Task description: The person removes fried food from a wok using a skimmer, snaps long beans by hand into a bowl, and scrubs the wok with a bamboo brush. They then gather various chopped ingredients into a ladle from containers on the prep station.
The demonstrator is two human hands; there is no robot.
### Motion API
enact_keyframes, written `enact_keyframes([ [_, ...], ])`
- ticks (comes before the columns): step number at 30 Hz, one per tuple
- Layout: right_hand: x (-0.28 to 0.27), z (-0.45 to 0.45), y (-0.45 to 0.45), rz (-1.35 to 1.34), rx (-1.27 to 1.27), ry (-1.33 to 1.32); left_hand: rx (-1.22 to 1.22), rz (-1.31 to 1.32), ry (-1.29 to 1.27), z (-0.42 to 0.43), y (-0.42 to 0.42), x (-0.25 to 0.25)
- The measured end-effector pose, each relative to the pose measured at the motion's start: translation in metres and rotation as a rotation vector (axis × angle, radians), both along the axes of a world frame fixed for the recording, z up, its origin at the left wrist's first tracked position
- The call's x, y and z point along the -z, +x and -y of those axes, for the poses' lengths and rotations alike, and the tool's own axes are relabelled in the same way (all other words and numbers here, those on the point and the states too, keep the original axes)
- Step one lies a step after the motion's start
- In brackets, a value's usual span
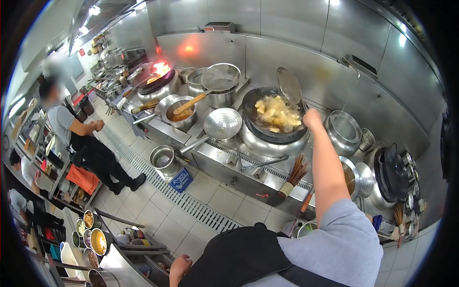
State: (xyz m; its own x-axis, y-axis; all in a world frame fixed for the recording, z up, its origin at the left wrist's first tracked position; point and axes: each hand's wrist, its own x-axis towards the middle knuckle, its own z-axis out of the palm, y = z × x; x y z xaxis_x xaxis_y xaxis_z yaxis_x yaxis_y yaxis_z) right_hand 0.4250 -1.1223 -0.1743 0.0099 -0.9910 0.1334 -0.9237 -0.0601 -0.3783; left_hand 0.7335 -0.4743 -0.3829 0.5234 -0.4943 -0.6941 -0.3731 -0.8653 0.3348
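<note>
My right hand (312, 118) is closed on the handle of a round strainer (289, 86), which is tilted up at the right rim of a dark wok (247, 106). Pale yellow pieces of food (277, 113) lie steaming in the bubbling wok. At the lower left, near the counter edge, my left hand (180, 265) hangs beside the black apron, its fingers curled and partly hidden. A perforated ladle (223, 124) rests left of the wok, and a bamboo brush (295, 176) is in front of it.
A co-worker in a black apron (86, 143) stands at the left, near a flaming wok (155, 76). A metal pot (164, 160) and blue box (181, 180) are beside the floor drain (191, 210). Another wok (382, 177) is at the right. Ingredient bowls (98, 243) stand lower left.
</note>
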Motion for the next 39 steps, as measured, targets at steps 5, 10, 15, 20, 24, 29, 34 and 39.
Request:
enact_keyframes([
  [5,0.095,0.064,0.015,0.032,-0.178,0.314,0.208,-0.030,0.055,-0.001,-0.019,0.018],
  [10,0.077,-0.003,0.000,0.718,-0.093,0.443,0.378,-0.062,-0.164,-0.002,-0.024,0.013],
  [15,0.025,-0.047,-0.033,0.829,-0.166,0.549,0.286,-0.028,-0.041,0.017,-0.014,0.030],
  [20,-0.013,-0.080,-0.060,0.715,-0.221,0.449,0.113,-0.065,0.118,0.049,-0.007,0.015],
  [24,-0.048,-0.109,-0.074,0.585,-0.259,0.388,0.114,-0.043,0.092,0.056,0.000,0.023],
  [29,-0.040,-0.131,-0.068,0.206,-0.271,0.156,0.117,-0.037,0.053,0.058,-0.005,0.023],
  [34,0.044,-0.080,-0.035,0.055,-0.224,0.054,0.143,-0.067,0.063,0.051,-0.014,0.030],
  [39,0.028,-0.050,-0.004,0.104,-0.130,-0.005,0.182,-0.003,0.039,0.025,-0.011,0.042],
])
